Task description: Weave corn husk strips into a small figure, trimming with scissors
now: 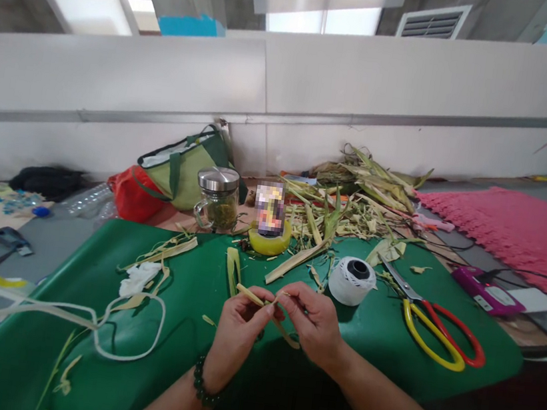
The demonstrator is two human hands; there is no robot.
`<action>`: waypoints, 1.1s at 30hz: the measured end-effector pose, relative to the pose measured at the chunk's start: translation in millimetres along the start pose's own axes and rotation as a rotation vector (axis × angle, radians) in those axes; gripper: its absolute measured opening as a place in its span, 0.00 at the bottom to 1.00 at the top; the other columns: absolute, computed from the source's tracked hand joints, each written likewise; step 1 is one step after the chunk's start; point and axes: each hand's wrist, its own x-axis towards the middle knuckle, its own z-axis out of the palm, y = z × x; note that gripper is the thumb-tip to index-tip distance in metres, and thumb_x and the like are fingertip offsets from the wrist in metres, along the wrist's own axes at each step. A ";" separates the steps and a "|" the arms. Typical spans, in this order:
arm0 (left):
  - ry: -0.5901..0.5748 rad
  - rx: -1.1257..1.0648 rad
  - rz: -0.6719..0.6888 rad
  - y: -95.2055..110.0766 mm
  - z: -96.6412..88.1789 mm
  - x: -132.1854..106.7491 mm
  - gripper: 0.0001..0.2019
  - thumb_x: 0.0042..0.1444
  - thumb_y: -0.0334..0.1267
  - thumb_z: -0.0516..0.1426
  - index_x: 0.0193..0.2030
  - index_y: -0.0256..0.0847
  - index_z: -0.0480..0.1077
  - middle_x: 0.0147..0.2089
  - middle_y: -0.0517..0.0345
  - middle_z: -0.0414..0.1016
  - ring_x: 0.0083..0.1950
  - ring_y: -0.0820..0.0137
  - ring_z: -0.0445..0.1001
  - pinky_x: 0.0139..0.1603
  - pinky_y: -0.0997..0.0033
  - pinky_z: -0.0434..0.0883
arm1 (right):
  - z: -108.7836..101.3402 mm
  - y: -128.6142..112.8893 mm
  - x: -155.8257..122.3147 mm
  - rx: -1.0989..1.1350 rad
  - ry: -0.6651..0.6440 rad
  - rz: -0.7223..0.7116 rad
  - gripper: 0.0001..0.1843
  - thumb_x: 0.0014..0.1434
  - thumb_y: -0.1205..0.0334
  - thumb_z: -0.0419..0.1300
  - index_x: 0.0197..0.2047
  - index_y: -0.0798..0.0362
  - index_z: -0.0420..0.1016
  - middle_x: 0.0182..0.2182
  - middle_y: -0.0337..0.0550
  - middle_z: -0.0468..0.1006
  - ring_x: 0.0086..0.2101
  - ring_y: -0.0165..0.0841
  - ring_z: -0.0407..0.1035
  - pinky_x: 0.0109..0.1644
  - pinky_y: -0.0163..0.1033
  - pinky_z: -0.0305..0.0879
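Observation:
Over the front of a green mat (183,354), my left hand (241,325) pinches a narrow pale strip of what looks like corn husk (249,294). The strip sticks out past the left fingers, and its other end hangs below, between the hands. My right hand (314,321) meets the left at the fingertips, closed on a thin part of the same strip; its exact grip is partly hidden. Just beyond the right hand stands a spool of white thread or tape (351,282). A folded green husk piece (232,270) lies beyond the left hand.
Scissors with red and yellow handles (433,330) lie open at right. A white cord loop (125,357) and crumpled tissue (140,278) are at left. Behind stand a lidded glass mug (217,208), a yellow tape roll (269,241) and a husk pile (371,184). A purple power strip (486,292) sits far right.

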 end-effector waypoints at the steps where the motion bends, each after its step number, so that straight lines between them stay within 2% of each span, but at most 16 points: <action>1: -0.017 -0.013 0.001 0.1 -0.3 -0.3 0.09 0.43 0.40 0.65 0.29 0.38 0.73 0.25 0.59 0.77 0.29 0.70 0.75 0.32 0.75 0.71 | -1.1 -1.0 2.0 0.017 -0.005 0.029 0.13 0.62 0.57 0.52 0.30 0.53 0.70 0.23 0.38 0.73 0.25 0.28 0.67 0.31 0.32 0.62; 3: -0.047 -0.014 -0.004 0.9 -1.2 -0.6 0.10 0.43 0.40 0.65 0.30 0.37 0.74 0.26 0.58 0.77 0.30 0.70 0.75 0.34 0.74 0.72 | -4.1 -3.2 6.6 0.080 -0.048 0.097 0.14 0.61 0.54 0.53 0.29 0.54 0.70 0.22 0.38 0.71 0.25 0.28 0.66 0.31 0.32 0.62; 5: -0.048 0.020 -0.015 2.1 -2.4 -0.6 0.10 0.42 0.40 0.66 0.30 0.37 0.75 0.26 0.57 0.77 0.29 0.70 0.75 0.32 0.74 0.72 | -7.2 -5.4 10.3 0.164 -0.101 0.196 0.15 0.59 0.51 0.55 0.31 0.54 0.70 0.20 0.35 0.67 0.22 0.26 0.62 0.27 0.32 0.59; 7: 0.003 0.080 -0.008 2.9 -3.8 -0.8 0.10 0.42 0.40 0.66 0.30 0.37 0.75 0.25 0.58 0.77 0.25 0.71 0.73 0.25 0.76 0.70 | -8.8 -6.7 11.5 0.206 -0.151 0.295 0.16 0.55 0.49 0.59 0.38 0.54 0.70 0.17 0.30 0.61 0.18 0.25 0.55 0.22 0.30 0.52; 9: 0.084 0.185 0.080 2.3 -5.9 -1.7 0.08 0.43 0.39 0.65 0.30 0.38 0.76 0.26 0.57 0.78 0.23 0.70 0.73 0.23 0.75 0.69 | -7.9 -6.5 9.7 0.175 -0.156 0.347 0.18 0.52 0.50 0.61 0.40 0.54 0.69 0.15 0.28 0.56 0.17 0.24 0.50 0.20 0.30 0.47; 10: 0.117 0.256 0.152 1.2 -7.1 -2.4 0.06 0.44 0.37 0.64 0.31 0.40 0.77 0.28 0.56 0.80 0.26 0.69 0.75 0.26 0.74 0.71 | -6.4 -5.8 8.0 0.140 -0.135 0.346 0.16 0.52 0.51 0.61 0.38 0.54 0.70 0.15 0.28 0.56 0.17 0.24 0.49 0.20 0.30 0.46; 12: 0.135 0.395 0.314 -3.0 -9.6 -4.1 0.07 0.47 0.33 0.63 0.34 0.43 0.79 0.35 0.53 0.82 0.35 0.64 0.79 0.39 0.70 0.74 | -2.3 -3.4 4.0 0.060 -0.051 0.299 0.13 0.53 0.52 0.60 0.31 0.53 0.71 0.15 0.30 0.57 0.18 0.25 0.51 0.21 0.31 0.48; 14: 0.092 0.492 0.422 -9.1 -11.1 -5.4 0.11 0.48 0.30 0.61 0.39 0.45 0.79 0.42 0.52 0.81 0.45 0.61 0.78 0.50 0.67 0.72 | 1.9 -0.4 0.6 -0.005 0.013 0.239 0.13 0.55 0.52 0.58 0.27 0.53 0.71 0.16 0.32 0.59 0.19 0.25 0.52 0.23 0.32 0.49; 17: 0.010 0.584 0.474 -16.8 -10.5 -6.5 0.16 0.50 0.27 0.59 0.45 0.45 0.77 0.49 0.51 0.78 0.52 0.60 0.75 0.56 0.66 0.68 | 4.0 3.9 -1.2 -0.010 0.038 0.200 0.15 0.57 0.54 0.55 0.26 0.54 0.72 0.17 0.33 0.59 0.20 0.26 0.52 0.24 0.32 0.51; 20: -0.072 0.644 0.472 -14.7 -9.1 -7.5 0.18 0.52 0.27 0.57 0.49 0.43 0.75 0.51 0.50 0.77 0.53 0.60 0.74 0.56 0.66 0.68 | -1.3 7.4 1.6 0.038 0.027 0.240 0.15 0.56 0.54 0.55 0.24 0.55 0.68 0.16 0.32 0.56 0.19 0.25 0.49 0.23 0.32 0.47; 23: -0.157 0.711 0.441 -2.0 -11.4 -6.6 0.18 0.55 0.30 0.55 0.53 0.43 0.72 0.50 0.49 0.78 0.50 0.62 0.76 0.52 0.68 0.70 | -11.7 8.9 7.2 0.122 -0.099 0.291 0.15 0.54 0.53 0.56 0.24 0.55 0.66 0.17 0.32 0.56 0.20 0.24 0.48 0.22 0.32 0.45; 25: -0.186 0.803 0.425 8.5 -14.8 -3.9 0.15 0.58 0.32 0.53 0.50 0.43 0.74 0.44 0.50 0.80 0.44 0.64 0.77 0.45 0.70 0.71 | -18.4 8.6 10.8 0.175 -0.213 0.309 0.16 0.54 0.52 0.57 0.24 0.56 0.66 0.18 0.32 0.56 0.21 0.24 0.48 0.23 0.32 0.44; 28: -0.246 0.997 0.409 21.0 -18.5 2.1 0.10 0.58 0.34 0.53 0.35 0.43 0.77 0.32 0.53 0.78 0.34 0.66 0.74 0.36 0.72 0.69 | -24.6 8.3 14.3 0.207 -0.330 0.312 0.17 0.53 0.51 0.57 0.23 0.56 0.67 0.18 0.32 0.55 0.21 0.24 0.48 0.24 0.31 0.44; 30: -0.256 1.051 0.402 24.8 -18.6 6.1 0.10 0.57 0.35 0.53 0.30 0.42 0.76 0.32 0.54 0.75 0.34 0.67 0.72 0.36 0.72 0.67 | -25.9 10.4 15.4 0.221 -0.373 0.309 0.17 0.53 0.51 0.58 0.24 0.57 0.68 0.19 0.32 0.56 0.22 0.24 0.48 0.24 0.31 0.44; 33: -0.296 0.907 0.404 21.4 -16.4 12.8 0.10 0.56 0.36 0.54 0.27 0.40 0.72 0.37 0.52 0.73 0.39 0.67 0.72 0.41 0.70 0.67 | -25.4 18.8 16.0 0.227 -0.411 0.309 0.17 0.53 0.50 0.58 0.26 0.58 0.70 0.18 0.32 0.57 0.21 0.24 0.48 0.24 0.31 0.44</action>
